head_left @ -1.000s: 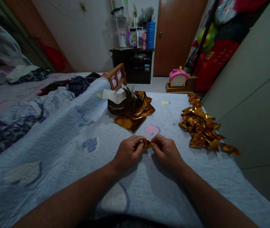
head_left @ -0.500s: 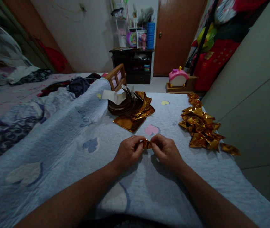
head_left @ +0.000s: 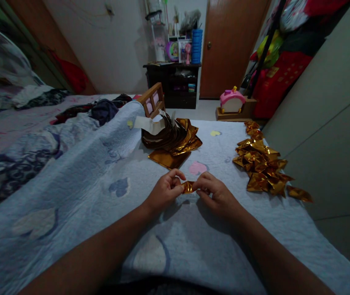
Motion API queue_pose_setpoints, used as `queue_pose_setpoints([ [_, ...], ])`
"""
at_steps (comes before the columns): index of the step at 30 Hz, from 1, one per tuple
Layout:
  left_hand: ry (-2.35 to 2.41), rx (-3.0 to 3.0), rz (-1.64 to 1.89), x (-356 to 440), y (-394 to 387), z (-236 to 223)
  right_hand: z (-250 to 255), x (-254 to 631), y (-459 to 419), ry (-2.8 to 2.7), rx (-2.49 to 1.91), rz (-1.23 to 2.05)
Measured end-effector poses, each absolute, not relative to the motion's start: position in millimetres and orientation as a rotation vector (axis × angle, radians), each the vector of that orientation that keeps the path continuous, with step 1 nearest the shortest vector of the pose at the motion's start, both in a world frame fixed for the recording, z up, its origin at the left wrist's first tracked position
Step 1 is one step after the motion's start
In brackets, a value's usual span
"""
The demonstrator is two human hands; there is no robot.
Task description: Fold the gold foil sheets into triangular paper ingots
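Note:
Between my two hands is a small folded piece of gold foil paper [head_left: 188, 187], held just above the bed cover. My left hand [head_left: 166, 188] pinches its left end between thumb and fingers, with the index finger lifted off. At the other end, the fingers of my right hand [head_left: 214, 191] are closed on the foil and partly hide it. Beyond my hands lies a fanned stack of gold foil sheets [head_left: 175, 135], with a single flat gold sheet [head_left: 167, 159] at its near side. To the right sits a pile of folded gold foil pieces [head_left: 262, 164].
A light blue quilted cover [head_left: 85, 229] with heart patterns spreads under everything. A wooden bed rail [head_left: 152, 100] stands behind the stack. Further back are a dark cabinet [head_left: 171, 86] and a pink toy [head_left: 232, 101]. A pale panel [head_left: 331, 135] borders the right side.
My left index finger has lifted off the foil, and my right fingers have shifted over its right end. More of the folded piece's face shows now. The stack and pile are unchanged.

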State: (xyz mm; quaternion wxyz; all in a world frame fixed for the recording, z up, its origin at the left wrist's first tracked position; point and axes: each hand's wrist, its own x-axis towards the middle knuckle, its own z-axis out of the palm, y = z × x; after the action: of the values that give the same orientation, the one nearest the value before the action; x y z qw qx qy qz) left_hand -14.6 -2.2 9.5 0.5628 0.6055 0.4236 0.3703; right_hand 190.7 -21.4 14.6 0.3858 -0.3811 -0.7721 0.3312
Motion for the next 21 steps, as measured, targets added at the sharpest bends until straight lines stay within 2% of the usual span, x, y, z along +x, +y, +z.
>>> queue_pose_setpoints([
  [12, 0.774, 1.26, 0.839, -23.6, 1.2, 14.0, 16.8, 196.6, -18.5, -1.496, -1.034, 1.483],
  [21, 0.709, 1.079, 0.821, -20.9, 3.0, 2.1, 17.4, 200.3, -16.0, -1.411, -0.897, 1.524],
])
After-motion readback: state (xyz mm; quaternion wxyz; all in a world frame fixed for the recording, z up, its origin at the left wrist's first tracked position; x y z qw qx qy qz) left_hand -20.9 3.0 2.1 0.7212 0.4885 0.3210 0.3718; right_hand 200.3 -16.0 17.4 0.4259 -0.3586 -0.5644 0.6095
